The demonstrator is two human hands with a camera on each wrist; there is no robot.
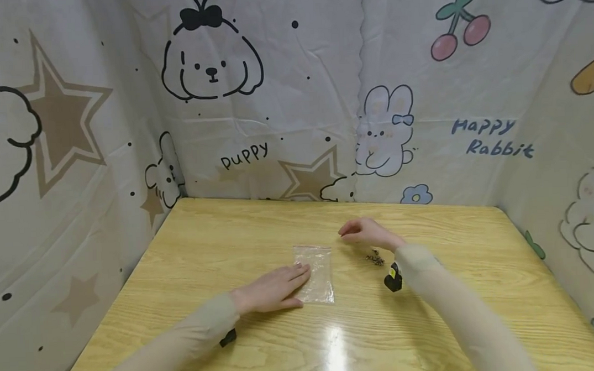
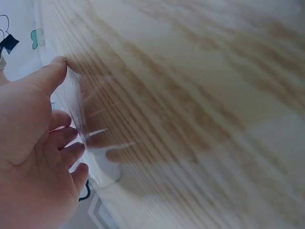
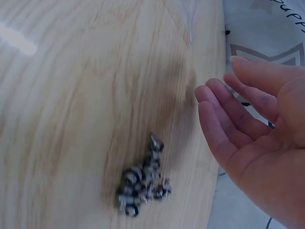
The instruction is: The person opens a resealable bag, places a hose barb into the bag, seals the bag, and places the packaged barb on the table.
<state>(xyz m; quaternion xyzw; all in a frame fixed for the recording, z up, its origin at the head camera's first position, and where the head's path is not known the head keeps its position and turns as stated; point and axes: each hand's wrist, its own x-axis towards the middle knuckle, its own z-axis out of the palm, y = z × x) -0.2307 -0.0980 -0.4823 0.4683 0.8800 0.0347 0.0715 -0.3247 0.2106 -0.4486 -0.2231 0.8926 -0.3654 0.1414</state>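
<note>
On the wooden table (image 1: 210, 239), one clear plastic bag (image 1: 321, 278) lies flat near the middle, a pinkish strip along its far edge. The left hand (image 1: 273, 289) covers part of the bag's left side, fingers stretched out and thumb apart. To the bag's right, one heap of small shiny metal pieces (image 1: 376, 258) sits well apart from it, too fine to count. The right hand (image 1: 371, 234) hangs above the wood just beyond the heap, fingers loosely bent, thumb and fingertips apart. Close by the heap are the right sleeve (image 1: 461, 305) and a black wrist device (image 1: 393, 279); a second device shows under the left sleeve (image 1: 184, 345). Pale cloth (image 1: 293, 97) walls the table behind and on both sides, printed with stars, rabbits, two cherries, "puppy" and "Happy Rabbit". One bright glare streak marks the tabletop.
</note>
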